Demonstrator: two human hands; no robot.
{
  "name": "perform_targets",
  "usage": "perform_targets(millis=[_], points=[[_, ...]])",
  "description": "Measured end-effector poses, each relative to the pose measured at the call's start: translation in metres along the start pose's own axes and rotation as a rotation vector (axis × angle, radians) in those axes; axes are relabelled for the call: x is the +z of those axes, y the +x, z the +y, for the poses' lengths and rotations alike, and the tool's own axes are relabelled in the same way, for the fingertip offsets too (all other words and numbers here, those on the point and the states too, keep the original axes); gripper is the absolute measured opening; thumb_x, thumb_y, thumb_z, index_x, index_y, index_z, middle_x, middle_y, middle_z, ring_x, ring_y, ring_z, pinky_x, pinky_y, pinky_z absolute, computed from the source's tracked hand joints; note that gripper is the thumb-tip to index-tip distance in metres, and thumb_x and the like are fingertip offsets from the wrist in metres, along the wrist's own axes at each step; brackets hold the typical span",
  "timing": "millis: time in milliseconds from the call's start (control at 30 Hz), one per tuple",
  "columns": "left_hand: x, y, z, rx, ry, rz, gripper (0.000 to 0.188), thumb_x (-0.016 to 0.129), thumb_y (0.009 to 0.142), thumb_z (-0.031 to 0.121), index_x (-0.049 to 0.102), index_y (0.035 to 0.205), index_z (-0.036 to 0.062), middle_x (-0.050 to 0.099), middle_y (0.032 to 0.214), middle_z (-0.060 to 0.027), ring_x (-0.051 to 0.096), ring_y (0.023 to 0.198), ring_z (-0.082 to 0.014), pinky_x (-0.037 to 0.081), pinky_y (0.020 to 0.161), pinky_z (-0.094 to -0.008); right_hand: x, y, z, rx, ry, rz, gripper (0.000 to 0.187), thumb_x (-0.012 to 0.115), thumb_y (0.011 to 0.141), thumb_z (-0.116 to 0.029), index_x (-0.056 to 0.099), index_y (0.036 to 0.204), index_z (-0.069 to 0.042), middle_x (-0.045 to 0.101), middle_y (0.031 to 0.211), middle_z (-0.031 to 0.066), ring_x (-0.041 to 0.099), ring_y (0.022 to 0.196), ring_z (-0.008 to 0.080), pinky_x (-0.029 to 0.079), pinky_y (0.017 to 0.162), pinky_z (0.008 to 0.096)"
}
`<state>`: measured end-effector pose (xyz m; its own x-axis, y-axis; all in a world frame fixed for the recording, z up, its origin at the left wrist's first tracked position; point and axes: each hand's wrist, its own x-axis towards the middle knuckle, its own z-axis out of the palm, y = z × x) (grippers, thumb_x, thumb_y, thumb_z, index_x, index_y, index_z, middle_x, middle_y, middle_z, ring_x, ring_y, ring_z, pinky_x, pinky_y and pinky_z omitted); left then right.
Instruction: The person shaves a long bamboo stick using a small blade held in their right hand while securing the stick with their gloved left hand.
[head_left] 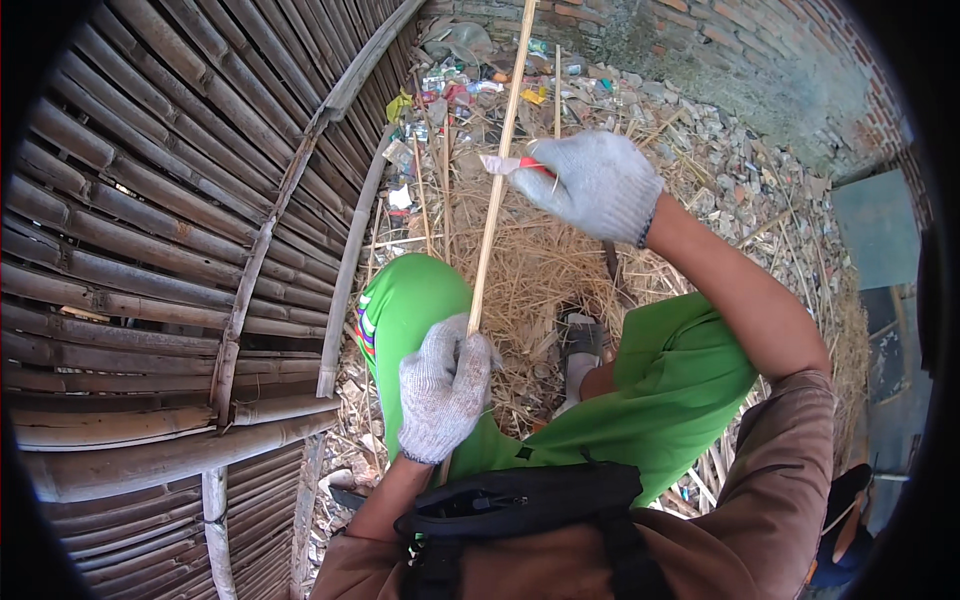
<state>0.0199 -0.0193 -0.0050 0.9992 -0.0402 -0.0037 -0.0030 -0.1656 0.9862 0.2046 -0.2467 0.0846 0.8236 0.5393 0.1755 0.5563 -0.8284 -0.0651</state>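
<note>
My left hand (445,388), in a whitish knit glove, is closed around the lower part of a long pale bamboo strip (505,130). The strip slants up and away from me, past the top of the view. My right hand (598,186), gloved the same way, is closed on a small red tool (533,166) with a pale flat end. That end meets the strip well above my left hand. Whether it is a knife I cannot tell. A thin light sliver shows by my right thumb.
A bamboo slat wall (150,230) runs along my left. Straw-like shavings (530,260) cover the ground between my green-clad legs, with rubble and litter (460,90) beyond. A brick wall (770,70) stands at the back. A black waist bag (520,500) lies across my lap.
</note>
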Motion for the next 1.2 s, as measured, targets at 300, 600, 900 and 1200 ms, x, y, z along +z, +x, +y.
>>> perform_targets(millis=[300,600,900,1200], points=[[0.004,-0.005,-0.006,0.081,0.149,0.014,0.024,0.056,0.113,0.018,0.063,0.125,-0.0004,0.070,0.077,-0.0027,0.054,0.052,-0.0045,0.043,0.048,-0.0234,-0.007,0.037,0.073,0.119,0.065,0.176,0.064,0.043,0.108,-0.064,0.075,0.109,-0.008,0.074,0.088,0.0226,0.073,0.085,0.0447,0.057,0.077,0.0551],[0.009,-0.001,0.012,0.043,0.268,0.067,0.023,0.062,0.107,0.013,0.067,0.125,-0.0009,0.069,0.070,-0.0060,0.066,0.058,-0.0125,0.055,0.059,-0.0315,-0.005,0.001,0.017,-0.016,0.091,-0.075,0.064,0.045,0.107,-0.063,0.076,0.099,-0.009,0.075,0.086,0.0223,0.076,0.085,0.0420,0.060,0.078,0.0549],[0.021,-0.026,0.013,0.210,0.434,0.039,0.027,0.061,0.109,0.015,0.065,0.128,-0.0039,0.072,0.076,-0.0054,0.061,0.057,-0.0076,0.051,0.055,-0.0269,-0.014,0.020,0.118,0.194,-0.019,0.166,0.068,0.033,0.109,-0.068,0.076,0.118,-0.016,0.077,0.102,0.0194,0.074,0.097,0.0418,0.059,0.089,0.0535],[0.017,-0.023,0.016,0.256,0.545,0.001,0.024,0.064,0.105,0.010,0.068,0.126,-0.0020,0.069,0.072,-0.0087,0.066,0.058,-0.0144,0.056,0.060,-0.0310,-0.007,-0.018,0.125,0.281,0.153,0.175,0.081,0.029,0.107,-0.075,0.076,0.121,-0.010,0.077,0.107,0.0231,0.074,0.105,0.0417,0.057,0.097,0.0538]])
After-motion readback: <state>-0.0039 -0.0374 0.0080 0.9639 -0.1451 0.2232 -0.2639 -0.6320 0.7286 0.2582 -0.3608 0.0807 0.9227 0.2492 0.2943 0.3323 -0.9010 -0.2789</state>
